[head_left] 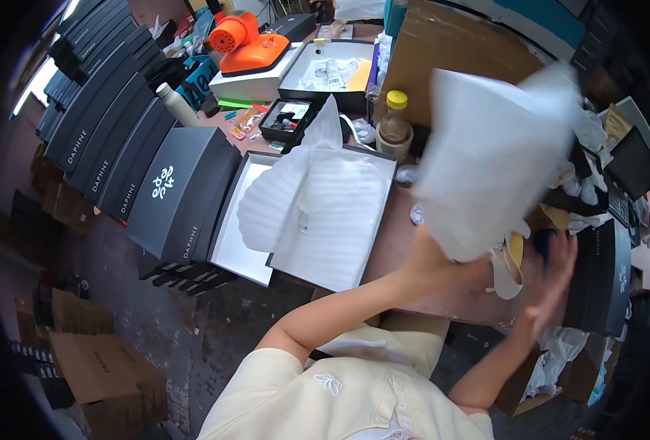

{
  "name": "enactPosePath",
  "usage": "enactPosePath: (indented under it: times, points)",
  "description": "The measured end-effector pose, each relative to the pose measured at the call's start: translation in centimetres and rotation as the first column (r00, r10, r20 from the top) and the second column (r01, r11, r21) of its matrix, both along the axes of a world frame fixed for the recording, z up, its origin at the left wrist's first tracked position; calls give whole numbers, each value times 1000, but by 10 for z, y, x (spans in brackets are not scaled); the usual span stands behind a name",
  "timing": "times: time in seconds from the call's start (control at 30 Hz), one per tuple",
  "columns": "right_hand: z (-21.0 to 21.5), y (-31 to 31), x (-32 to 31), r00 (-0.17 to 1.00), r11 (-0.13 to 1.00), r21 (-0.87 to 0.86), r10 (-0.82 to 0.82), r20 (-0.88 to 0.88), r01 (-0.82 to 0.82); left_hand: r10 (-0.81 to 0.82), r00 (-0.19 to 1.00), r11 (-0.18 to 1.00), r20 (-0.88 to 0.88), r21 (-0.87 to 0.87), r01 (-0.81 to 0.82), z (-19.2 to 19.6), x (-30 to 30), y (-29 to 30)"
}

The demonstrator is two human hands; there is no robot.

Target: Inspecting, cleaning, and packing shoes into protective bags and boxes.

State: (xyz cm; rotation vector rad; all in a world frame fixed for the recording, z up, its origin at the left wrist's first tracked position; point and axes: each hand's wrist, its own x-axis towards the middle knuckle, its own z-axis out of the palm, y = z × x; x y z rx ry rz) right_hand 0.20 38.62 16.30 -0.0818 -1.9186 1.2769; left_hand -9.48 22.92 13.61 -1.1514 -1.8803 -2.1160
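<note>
My left hand (442, 258) grips the lower edge of a white foam sheet (497, 158), which stands up in front of me, blurred by motion. Fingers apart, my right hand (554, 275) is off to the right, also somewhat blurred, with nothing seen in it. Between the two hands a pale shoe (512, 262) with a yellowish inside shows on the table, partly hidden by the sheet. Left of my left arm lies an opened shoe box (375, 238), lined with white foam sheets (332, 194).
Stacked dark shoe boxes (164, 194) rise on the left, and more dark boxes (596, 275) stand at the right. Behind are an orange device (255, 55), a yellow-capped bottle (395, 121) and a large cardboard piece (449, 44). Open cartons (109, 370) sit on the floor.
</note>
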Motion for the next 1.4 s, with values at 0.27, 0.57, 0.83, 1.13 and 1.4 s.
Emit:
enactPosePath:
  times: [0.27,0.57,0.83,1.13,1.4]
  points:
    - [-94,-1,9,993,439,-899,-112,-47,7,234,882,889,-410,-276,-365,-7,15,-60]
    - [-80,-12,22,979,425,-897,-201,34,119,674,455,661,582,-751,-18,-62,-72,-177]
    - [-80,-19,71,826,498,-714,526,-202,-492,-399,515,808,758,26,588,1,-97,-165]
    - [-38,-195,-60,818,645,-607,575,-15,-465,36,948,730,315,-657,190,-57,-121,-124]
    - [-71,-160,-92,926,758,-582,377,22,-294,85,871,-22,-484,-875,-484,-102,-144,-166]
